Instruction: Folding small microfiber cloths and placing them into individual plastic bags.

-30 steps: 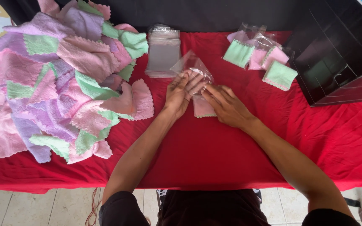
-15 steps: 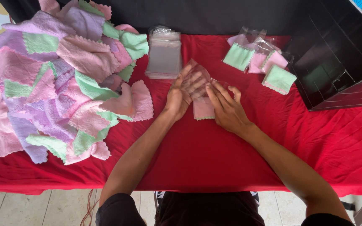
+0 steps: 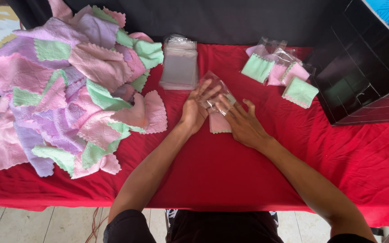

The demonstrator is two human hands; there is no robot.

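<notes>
My left hand [image 3: 196, 109] and my right hand [image 3: 241, 120] meet at the middle of the red tablecloth [image 3: 212, 166]. Between them lies a folded pink cloth [image 3: 218, 123], part way inside a clear plastic bag [image 3: 214, 87]. The fingers of both hands rest on the bag and cloth, left hand at the bag's mouth, right hand on the cloth's right side. How firmly each hand grips is hard to tell.
A big heap of loose pink, green and lilac cloths [image 3: 64, 85] covers the table's left. A stack of empty clear bags [image 3: 179, 65] lies behind my hands. Several bagged cloths [image 3: 278, 72] sit at the back right, next to a black box [image 3: 361, 67].
The hands have stayed over the bag and cloth. My right hand has shifted slightly and its fingers now press lower on the cloth; the pink cloth shows more below the bag.
</notes>
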